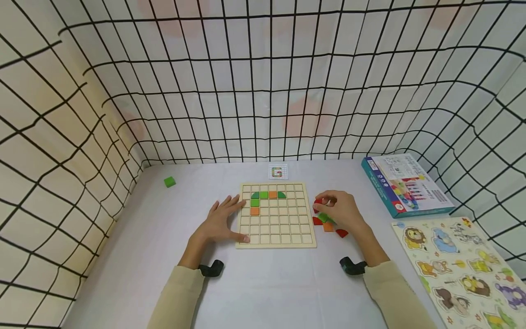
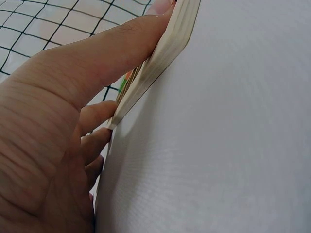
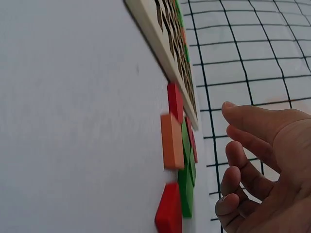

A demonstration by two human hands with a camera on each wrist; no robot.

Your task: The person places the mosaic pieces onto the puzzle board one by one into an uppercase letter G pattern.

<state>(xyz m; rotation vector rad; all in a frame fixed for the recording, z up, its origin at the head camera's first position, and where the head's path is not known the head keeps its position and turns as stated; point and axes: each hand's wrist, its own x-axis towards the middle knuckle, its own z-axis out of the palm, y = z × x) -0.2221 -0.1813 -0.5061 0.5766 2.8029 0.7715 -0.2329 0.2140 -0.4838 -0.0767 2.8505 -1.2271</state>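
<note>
A wooden grid board (image 1: pixel 281 227) lies on the white table, with several green and orange pieces set in its upper left squares. My left hand (image 1: pixel 220 222) is spread along its left side, thumb on the near corner and fingertips at the edge; the left wrist view shows the thumb (image 2: pixel 114 46) over the rim. Just right of the board, my right hand (image 1: pixel 340 209) hovers above loose red, green and orange pieces, fingers loosely bent. An orange block (image 3: pixel 172 141) and a red piece (image 3: pixel 169 208) lie below it. No piece shows between its fingers.
A small pattern card (image 1: pixel 278 172) sits behind the board. One green block (image 1: pixel 170 182) lies apart at the far left. A box (image 1: pixel 407 183) and an animal picture board (image 1: pixel 460 269) occupy the right side. Black wire mesh (image 1: pixel 270 105) encloses the table's back and sides.
</note>
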